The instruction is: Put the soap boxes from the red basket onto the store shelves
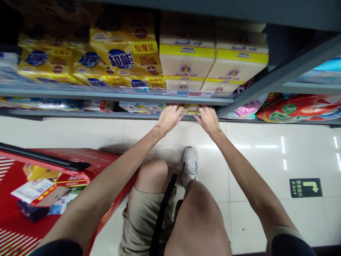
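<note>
My left hand (169,118) and my right hand (209,120) reach to the bottom shelf, a short gap between them. Both have the fingers stretched forward and the thumb held apart. Their fingertips go in under the shelf above and are partly hidden. Between and beneath them are yellow-and-pale packs (191,110), mostly covered by the upper shelf edge; whether the fingers press on them I cannot tell. Left of my left hand sit light blue-and-white packs (145,107). Directly above are cream Marseille soap packs (186,62) with yellow bands.
Yellow soap packs (121,58) fill the upper shelf's left part. A slanting shelf post (282,65) stands to the right, with detergent bags (298,109) beyond it. A red shopping basket (106,165) holding several packages is beside my left arm. An exit sign (306,187) marks the tiled floor.
</note>
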